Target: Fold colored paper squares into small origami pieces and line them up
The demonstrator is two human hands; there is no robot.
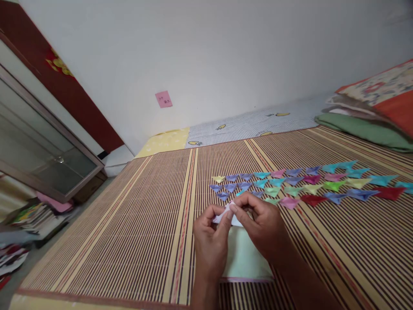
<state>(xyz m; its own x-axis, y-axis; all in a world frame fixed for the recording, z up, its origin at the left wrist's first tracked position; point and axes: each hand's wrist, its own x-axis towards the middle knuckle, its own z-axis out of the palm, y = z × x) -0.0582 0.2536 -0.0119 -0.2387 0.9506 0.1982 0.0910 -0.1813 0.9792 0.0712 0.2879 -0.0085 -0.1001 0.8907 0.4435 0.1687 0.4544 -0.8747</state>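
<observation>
A small pale lilac piece of folded paper (237,221) is pinched between both hands, just above a pale green sheet or pad (248,258) on the striped mat. My left hand (212,241) grips its left side with thumb and fingers. From the right, my right hand (263,224) holds the top edge, the two thumbs nearly touching. Beyond the hands, several folded paper boats stand in rows, among them a yellow one (218,179), a green one (334,185) and a dark red one (389,192). The fingers partly hide the held paper.
The striped mat (155,215) covers the bed. Folded bedding (364,129) lies at the far right by the wall. A pink note (164,99) is stuck on the wall. A glass-door cabinet (48,142) and stacked books (35,217) stand at left.
</observation>
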